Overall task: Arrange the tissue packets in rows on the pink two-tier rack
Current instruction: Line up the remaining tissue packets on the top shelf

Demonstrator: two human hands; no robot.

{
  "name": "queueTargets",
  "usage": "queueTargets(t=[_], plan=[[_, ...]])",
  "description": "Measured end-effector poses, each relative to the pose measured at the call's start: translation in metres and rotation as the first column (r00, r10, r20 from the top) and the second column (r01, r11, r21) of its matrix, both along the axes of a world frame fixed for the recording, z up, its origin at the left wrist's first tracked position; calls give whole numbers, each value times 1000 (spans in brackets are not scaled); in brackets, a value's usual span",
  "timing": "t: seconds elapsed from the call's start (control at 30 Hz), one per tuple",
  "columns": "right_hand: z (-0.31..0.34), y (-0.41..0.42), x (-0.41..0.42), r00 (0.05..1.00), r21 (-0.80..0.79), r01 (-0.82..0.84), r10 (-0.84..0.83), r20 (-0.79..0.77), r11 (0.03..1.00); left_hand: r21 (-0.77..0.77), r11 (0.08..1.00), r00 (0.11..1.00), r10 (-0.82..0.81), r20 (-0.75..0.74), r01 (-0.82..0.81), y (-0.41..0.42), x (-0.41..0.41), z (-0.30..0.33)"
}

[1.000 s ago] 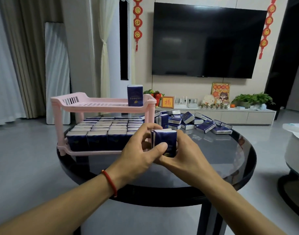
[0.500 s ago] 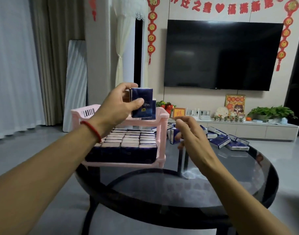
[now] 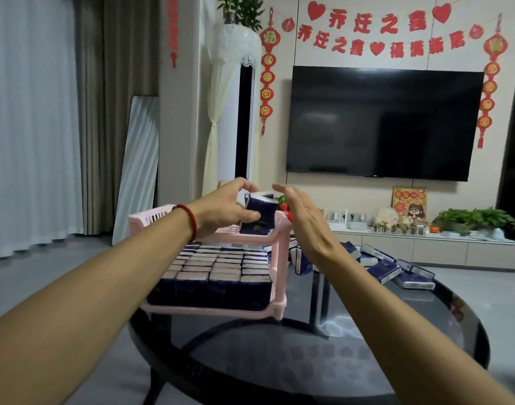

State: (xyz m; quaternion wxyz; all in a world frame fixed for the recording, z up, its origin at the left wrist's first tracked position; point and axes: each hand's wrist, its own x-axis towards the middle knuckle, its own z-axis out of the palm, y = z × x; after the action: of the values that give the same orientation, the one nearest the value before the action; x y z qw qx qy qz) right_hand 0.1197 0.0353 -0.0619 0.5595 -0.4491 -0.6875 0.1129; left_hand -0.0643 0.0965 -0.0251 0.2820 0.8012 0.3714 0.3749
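A pink two-tier rack [image 3: 281, 255] stands on the left part of a round black glass table [image 3: 352, 346]. Its lower tier is filled with rows of dark blue tissue packets [image 3: 218, 270]. My left hand [image 3: 224, 209] grips a dark blue tissue packet [image 3: 260, 213] upright on the upper tier, near its right end. My right hand [image 3: 301, 220] is flat and open just right of that packet, holding nothing. A second packet behind the held one cannot be made out. Loose packets [image 3: 388, 267] lie in a heap on the table to the right of the rack.
A large black TV [image 3: 382, 124] hangs on the wall above a low white cabinet [image 3: 426, 249] with plants and ornaments. Curtains and a leaning white panel [image 3: 136, 171] are at the left. The table's front edge curves close below my forearms.
My left hand has carried the packet from table height up onto the rack's upper tier. My right hand let go of it and rose beside the rack's right end. The view has tilted upward.
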Motion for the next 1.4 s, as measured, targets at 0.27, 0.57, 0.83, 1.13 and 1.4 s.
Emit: queueTargets(t=[0.27, 0.57, 0.83, 1.13, 1.4], plan=[[21, 2, -8, 968, -158, -71, 106, 227, 985, 15, 997, 964, 75, -256, -74, 10, 2, 0], [35, 27, 5, 974, -227, -60, 106, 199, 972, -119, 981, 950, 111, -292, -151, 16, 8, 9], [37, 52, 4, 987, -380, -88, 131, 88, 921, -241, 967, 940, 0, -341, -88, 32, 11, 12], [34, 55, 11, 989, -380, -102, 136, 64, 919, -191, 977, 904, 8, -428, -99, 47, 6, 11], [13, 47, 39, 995, -283, -100, 96, -28, 954, -249, 966, 928, -29, -372, -70, 42, 7, 13]])
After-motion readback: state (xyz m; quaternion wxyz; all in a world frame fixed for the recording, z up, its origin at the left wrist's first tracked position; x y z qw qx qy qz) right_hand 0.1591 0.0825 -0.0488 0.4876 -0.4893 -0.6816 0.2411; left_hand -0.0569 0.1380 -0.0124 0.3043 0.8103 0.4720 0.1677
